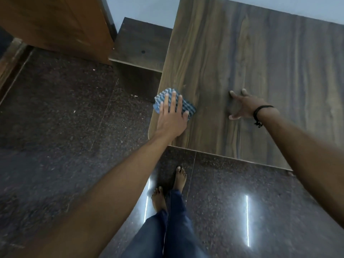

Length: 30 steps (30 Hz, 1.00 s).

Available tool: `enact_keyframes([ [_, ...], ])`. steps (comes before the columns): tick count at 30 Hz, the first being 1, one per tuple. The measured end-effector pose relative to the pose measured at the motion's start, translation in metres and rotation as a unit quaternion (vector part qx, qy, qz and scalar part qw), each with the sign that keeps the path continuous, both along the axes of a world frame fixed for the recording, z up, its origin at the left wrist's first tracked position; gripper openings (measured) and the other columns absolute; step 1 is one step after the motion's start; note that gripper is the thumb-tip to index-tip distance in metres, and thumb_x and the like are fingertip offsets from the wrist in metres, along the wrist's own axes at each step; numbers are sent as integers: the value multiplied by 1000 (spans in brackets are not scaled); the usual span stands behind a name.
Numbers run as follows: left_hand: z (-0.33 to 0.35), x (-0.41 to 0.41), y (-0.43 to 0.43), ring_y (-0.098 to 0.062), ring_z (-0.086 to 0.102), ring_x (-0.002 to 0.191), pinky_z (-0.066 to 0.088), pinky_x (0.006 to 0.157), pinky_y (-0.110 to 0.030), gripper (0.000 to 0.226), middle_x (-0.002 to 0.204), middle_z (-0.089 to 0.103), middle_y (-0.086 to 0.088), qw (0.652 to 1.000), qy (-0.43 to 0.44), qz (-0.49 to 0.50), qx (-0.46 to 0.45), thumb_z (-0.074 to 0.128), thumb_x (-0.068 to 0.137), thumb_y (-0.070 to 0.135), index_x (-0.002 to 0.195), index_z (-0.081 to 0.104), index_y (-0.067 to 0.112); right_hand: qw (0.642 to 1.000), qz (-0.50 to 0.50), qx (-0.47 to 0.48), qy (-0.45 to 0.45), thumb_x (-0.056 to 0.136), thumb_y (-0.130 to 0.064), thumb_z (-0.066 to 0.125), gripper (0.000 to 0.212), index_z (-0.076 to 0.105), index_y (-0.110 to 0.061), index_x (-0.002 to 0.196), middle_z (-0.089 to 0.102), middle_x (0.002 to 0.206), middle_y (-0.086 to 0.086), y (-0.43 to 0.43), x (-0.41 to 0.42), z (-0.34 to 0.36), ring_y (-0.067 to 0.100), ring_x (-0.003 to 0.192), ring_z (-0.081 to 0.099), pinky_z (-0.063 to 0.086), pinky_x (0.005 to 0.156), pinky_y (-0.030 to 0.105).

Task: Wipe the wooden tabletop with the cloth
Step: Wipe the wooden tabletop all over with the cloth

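Pressing down with straight fingers, the left hand (pixel 172 118) pins the blue striped cloth (pixel 161 98) at the near left edge of the wooden table (pixel 260 53), while the right hand (pixel 242 107), open with fingertips spread on bare wood, apparently braces the person's lean.

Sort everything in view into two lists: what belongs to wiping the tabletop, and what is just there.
Belongs to the job: cloth, pressed under the left hand at the left edge of the tabletop; right hand, fingertips resting on the tabletop.

Just there: low shelf; door; floor; wristband.
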State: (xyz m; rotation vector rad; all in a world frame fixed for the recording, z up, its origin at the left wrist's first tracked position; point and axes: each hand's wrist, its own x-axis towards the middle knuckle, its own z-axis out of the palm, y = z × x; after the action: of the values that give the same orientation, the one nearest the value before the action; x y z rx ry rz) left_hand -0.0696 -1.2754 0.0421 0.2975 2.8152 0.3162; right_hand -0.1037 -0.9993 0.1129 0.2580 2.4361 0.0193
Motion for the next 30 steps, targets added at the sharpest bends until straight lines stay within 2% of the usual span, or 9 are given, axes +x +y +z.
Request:
enact_keyframes([
  [3,0,58,-7,-30,-21,151,-10,123,-45,65,164,-21,-11,1000,-4,-22,11,10,107,48,158,-11,14,1000,-19,10,-1,75,-66,77,119,-3,-42,160,-7,170,5,9,8,-5,34,151,29,34,115,51],
  [6,-3,98,-11,-30,-22,150,-12,120,-45,67,164,-22,-10,1000,-15,2,22,5,104,50,158,-12,15,999,-51,-5,19,77,-66,76,115,-1,-43,160,-6,170,5,26,21,-8,38,150,28,32,116,52],
  [9,-5,106,-14,-30,-21,151,-8,121,-46,66,164,-23,-7,999,-15,41,18,7,106,51,158,-12,16,997,-76,-13,29,74,-71,75,115,0,-49,158,-6,171,0,50,36,-13,40,148,31,35,116,54],
  [14,-4,83,-15,-28,-21,151,-6,122,-46,67,164,-22,-5,995,-13,101,18,10,105,52,159,-10,17,993,-101,-35,40,73,-71,76,114,1,-52,157,-7,170,-3,73,48,-17,40,133,52,43,110,51],
  [18,-7,51,-8,-30,-24,150,-4,124,-50,68,164,-24,-7,993,-28,116,24,12,105,50,159,-10,15,993,-101,-32,51,81,-61,75,107,4,-45,160,-6,171,1,71,55,-14,41,147,33,32,118,51],
  [20,-8,67,-4,-33,-21,150,-2,124,-52,67,164,-21,-11,996,-15,85,21,10,105,49,159,-8,13,993,-95,-38,51,85,-55,75,104,5,-39,161,-6,170,5,68,57,-15,43,151,22,25,121,51],
  [23,-9,111,0,-34,-18,151,-5,122,-49,69,165,-14,-12,999,-9,32,18,6,103,51,159,-2,11,991,-112,-50,51,87,-53,74,102,6,-40,161,-7,170,3,68,60,-17,48,152,12,23,120,55],
  [26,-10,94,2,-34,-17,151,-4,122,-50,70,166,-14,-11,999,-18,36,16,6,102,52,159,-1,13,993,-106,-47,37,86,-54,74,104,3,-39,161,-9,170,5,70,55,-21,52,150,11,23,119,55],
  [30,-2,27,18,-32,-25,149,-11,121,-48,68,163,-25,-8,996,-40,74,14,15,106,49,158,-12,15,994,-102,-27,23,85,-58,73,104,5,-39,161,-5,170,6,69,52,-16,50,147,24,31,115,54],
])
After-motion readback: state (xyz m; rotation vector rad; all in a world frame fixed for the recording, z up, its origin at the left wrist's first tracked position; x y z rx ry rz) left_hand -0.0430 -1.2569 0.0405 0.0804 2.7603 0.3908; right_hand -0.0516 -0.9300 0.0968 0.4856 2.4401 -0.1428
